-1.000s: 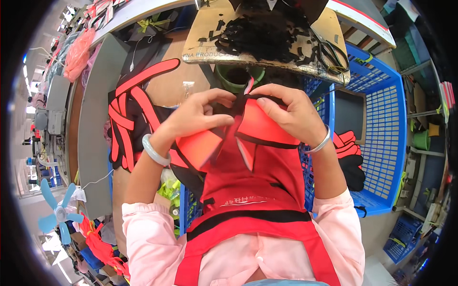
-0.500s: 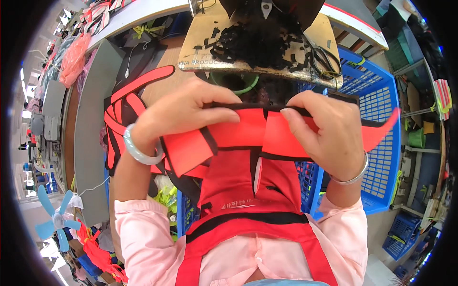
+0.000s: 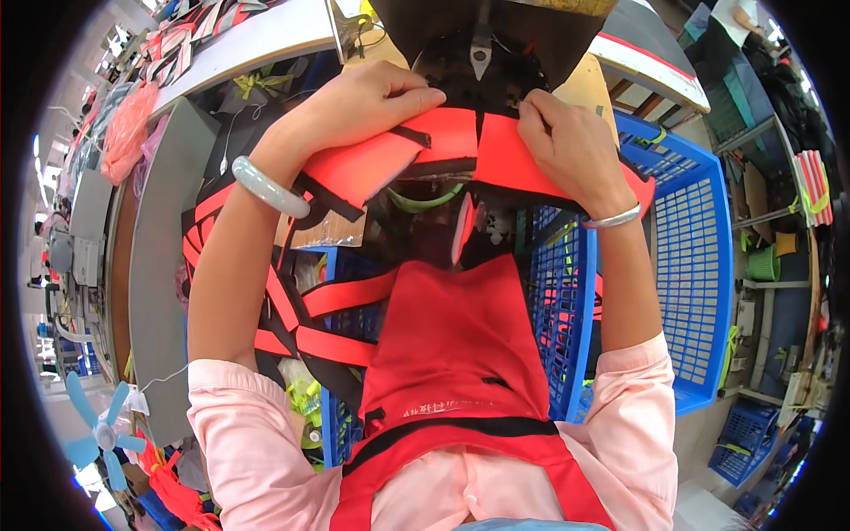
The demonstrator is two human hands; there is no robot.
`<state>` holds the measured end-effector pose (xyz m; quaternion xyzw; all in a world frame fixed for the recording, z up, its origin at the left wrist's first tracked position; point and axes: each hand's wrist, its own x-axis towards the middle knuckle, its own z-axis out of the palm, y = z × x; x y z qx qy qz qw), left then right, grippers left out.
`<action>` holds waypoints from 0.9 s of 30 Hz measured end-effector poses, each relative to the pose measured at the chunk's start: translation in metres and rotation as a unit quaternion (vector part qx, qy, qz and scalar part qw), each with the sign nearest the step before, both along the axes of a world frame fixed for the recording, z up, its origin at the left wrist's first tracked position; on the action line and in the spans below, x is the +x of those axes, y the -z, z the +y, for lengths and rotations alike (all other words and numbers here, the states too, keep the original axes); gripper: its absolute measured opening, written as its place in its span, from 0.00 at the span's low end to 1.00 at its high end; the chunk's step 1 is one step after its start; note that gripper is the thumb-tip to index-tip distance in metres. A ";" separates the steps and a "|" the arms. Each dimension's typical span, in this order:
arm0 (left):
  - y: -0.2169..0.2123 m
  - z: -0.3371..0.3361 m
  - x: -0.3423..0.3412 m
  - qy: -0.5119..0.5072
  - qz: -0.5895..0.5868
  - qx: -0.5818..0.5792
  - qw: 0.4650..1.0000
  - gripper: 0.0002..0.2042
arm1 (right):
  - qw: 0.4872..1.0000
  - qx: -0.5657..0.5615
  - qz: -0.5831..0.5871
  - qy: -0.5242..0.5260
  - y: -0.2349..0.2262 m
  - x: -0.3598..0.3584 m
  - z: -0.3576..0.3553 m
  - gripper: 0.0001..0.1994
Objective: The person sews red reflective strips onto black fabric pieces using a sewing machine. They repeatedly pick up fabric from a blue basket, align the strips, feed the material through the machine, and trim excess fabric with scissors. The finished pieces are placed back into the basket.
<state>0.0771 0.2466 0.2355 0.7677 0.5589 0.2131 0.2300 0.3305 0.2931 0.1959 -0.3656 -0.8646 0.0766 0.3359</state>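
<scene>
A wide bright orange-red fabric band with black edging stretches between my hands, under the dark machine head. My left hand pinches its far edge on the left, thumb on top. A folded flap of the band hangs below that wrist. On the right, my right hand has its fingers curled closed on the same band. Just beyond the hands, a pointed metal piece hangs from the machine. The band's far edge between the hands lies partly in the machine's shadow.
Linked orange straps with black edging hang at the left. Blue plastic baskets stand at the right and below the work. A green rim shows under the band. A grey panel and blue fan are at the left.
Both hands have carried the band away from my body, up to the machine. The black scraps and scissors on the machine's table are now largely covered. The linked straps have shifted.
</scene>
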 end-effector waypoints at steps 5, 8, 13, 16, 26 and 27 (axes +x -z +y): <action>0.003 0.031 -0.007 -0.013 0.053 -0.048 0.997 0.19 | 0.999 -0.018 -0.028 0.021 0.012 -0.009 0.024 0.13; 0.006 0.041 -0.012 -0.029 0.054 -0.068 0.996 0.18 | 0.999 -0.024 -0.028 0.026 0.017 -0.013 0.033 0.14; 0.004 0.051 -0.019 -0.045 0.025 -0.125 0.991 0.18 | 0.999 -0.009 -0.019 0.026 0.017 -0.016 0.043 0.15; 0.002 0.054 -0.017 -0.051 0.029 -0.130 0.990 0.18 | 1.000 0.007 -0.011 0.019 0.019 -0.014 0.050 0.15; 0.005 0.051 -0.018 -0.069 0.015 -0.082 0.994 0.19 | 0.999 0.038 -0.003 0.037 0.014 -0.014 0.056 0.15; 0.003 0.047 -0.021 -0.091 0.012 -0.070 0.993 0.19 | 0.998 0.044 0.000 0.047 0.012 -0.012 0.051 0.14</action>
